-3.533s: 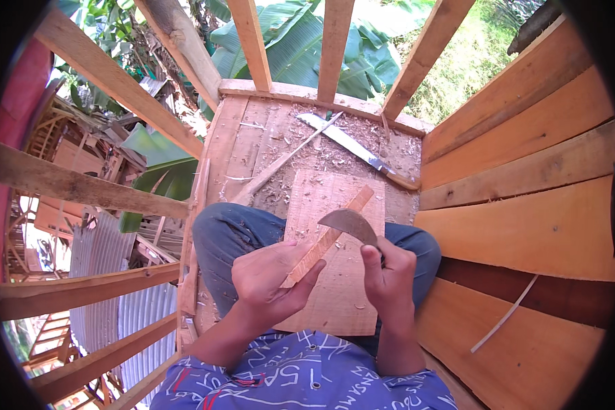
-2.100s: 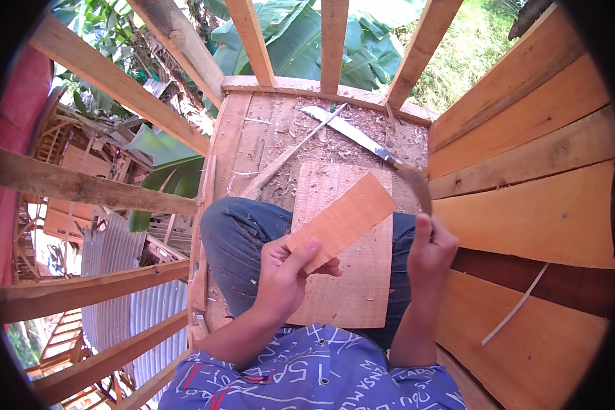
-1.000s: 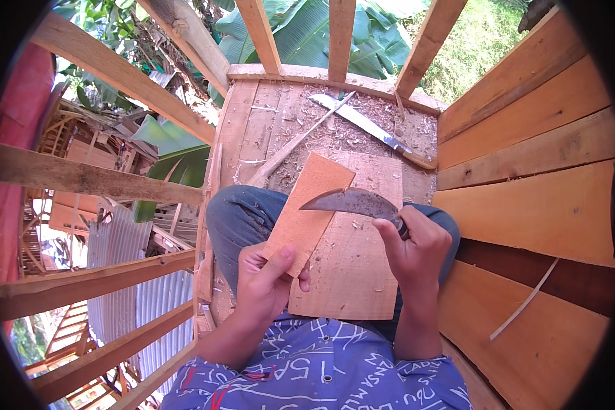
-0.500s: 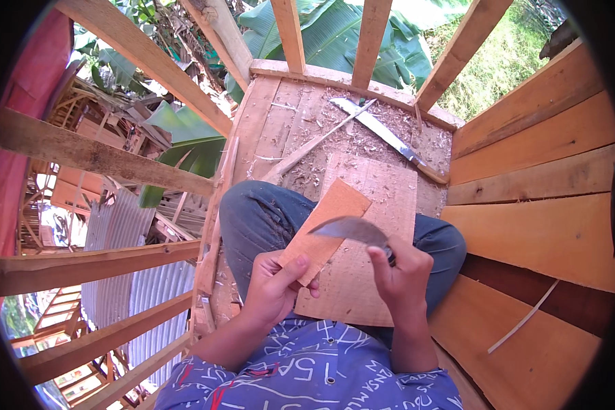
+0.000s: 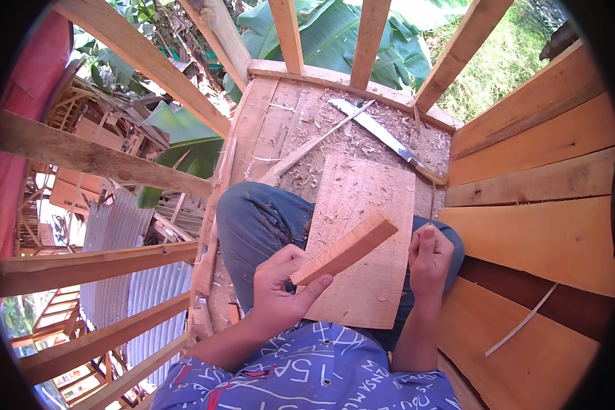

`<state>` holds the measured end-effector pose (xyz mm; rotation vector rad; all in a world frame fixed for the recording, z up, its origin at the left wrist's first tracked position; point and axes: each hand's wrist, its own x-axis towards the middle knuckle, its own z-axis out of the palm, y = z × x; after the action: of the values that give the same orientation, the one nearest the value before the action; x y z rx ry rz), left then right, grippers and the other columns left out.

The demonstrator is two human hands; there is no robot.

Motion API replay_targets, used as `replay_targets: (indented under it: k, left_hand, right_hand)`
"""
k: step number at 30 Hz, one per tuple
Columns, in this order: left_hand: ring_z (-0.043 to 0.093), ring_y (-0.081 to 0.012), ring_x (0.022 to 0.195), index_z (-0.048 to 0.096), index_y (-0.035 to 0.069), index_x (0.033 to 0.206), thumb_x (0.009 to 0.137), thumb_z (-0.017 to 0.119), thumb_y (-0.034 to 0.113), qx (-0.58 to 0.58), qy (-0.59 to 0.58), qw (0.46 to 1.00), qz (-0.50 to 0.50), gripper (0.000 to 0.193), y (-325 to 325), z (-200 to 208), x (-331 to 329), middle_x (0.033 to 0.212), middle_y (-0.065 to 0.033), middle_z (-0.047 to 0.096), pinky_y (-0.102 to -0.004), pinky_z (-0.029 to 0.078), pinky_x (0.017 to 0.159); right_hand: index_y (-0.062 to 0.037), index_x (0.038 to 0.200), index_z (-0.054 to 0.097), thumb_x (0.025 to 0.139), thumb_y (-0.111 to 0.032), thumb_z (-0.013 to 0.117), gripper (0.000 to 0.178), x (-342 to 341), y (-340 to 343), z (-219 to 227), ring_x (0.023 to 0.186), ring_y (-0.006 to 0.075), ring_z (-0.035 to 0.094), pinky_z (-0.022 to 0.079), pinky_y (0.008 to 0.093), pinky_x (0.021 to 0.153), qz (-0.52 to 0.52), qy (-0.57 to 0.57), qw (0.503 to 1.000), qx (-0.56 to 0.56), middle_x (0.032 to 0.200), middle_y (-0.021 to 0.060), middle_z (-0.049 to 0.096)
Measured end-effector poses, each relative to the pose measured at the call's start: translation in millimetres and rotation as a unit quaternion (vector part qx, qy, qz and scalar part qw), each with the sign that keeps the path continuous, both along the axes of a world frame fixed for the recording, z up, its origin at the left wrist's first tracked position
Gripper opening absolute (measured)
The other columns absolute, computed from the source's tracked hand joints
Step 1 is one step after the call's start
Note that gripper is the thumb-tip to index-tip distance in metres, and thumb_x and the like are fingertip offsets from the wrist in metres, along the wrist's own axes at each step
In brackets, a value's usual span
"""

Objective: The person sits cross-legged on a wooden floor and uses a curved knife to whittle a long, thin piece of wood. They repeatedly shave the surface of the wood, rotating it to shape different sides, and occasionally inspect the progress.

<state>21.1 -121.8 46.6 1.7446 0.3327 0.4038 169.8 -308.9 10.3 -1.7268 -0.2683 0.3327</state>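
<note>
I sit on a raised plank floor with a wide flat board (image 5: 376, 205) across my lap. My left hand (image 5: 280, 290) grips the lower end of a short reddish wood piece (image 5: 346, 247), which slants up to the right over the board. My right hand (image 5: 429, 258) is a closed fist at the board's right edge, level with the wood piece's upper end. It held a curved knife a moment ago; the blade is out of sight now.
A long machete (image 5: 383, 135) and a thin stick (image 5: 307, 147) lie among wood shavings on the floor ahead. A plank wall (image 5: 540, 225) rises at my right. Open timber rails (image 5: 96, 160) stand at left and front, with corrugated roofing (image 5: 137, 280) far below.
My right hand has pulled the curved knife off the wood piece and swung out to the right; the blade no longer shows. The left hand still holds the piece, now tilted flatter.
</note>
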Motion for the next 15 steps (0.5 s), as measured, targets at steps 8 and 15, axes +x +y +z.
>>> replay_targets:
  k: [8,15]
  left_hand:
    - [0.062,-0.0215,0.083,0.073,0.005,0.099,0.065,0.079,0.002,0.224,-0.02,0.974,-0.017,0.035,-3.3,-9.0,18.8,0.094,-0.0096,0.062,-0.0325,0.051,0.076]
    - [0.052,-0.0356,0.108,0.064,0.01,0.12,0.06,0.076,0.01,0.272,-0.07,0.956,-0.088,0.061,15.7,-5.5,29.9,0.112,-0.0153,0.055,-0.0453,0.041,0.096]
  right_hand:
    - [0.0036,0.13,0.045,0.081,-0.051,0.072,0.078,-21.9,21.3,10.2,0.044,0.0008,0.04,0.031,0.0178,0.04,0.098,0.167,0.952,0.236,0.063,-0.0041,0.048]
    - [0.0062,0.122,0.048,0.08,-0.018,0.069,0.053,-18.4,18.7,24.4,0.04,0.0058,0.042,0.033,0.0215,0.036,0.032,0.279,0.924,0.258,0.065,0.0014,0.053]
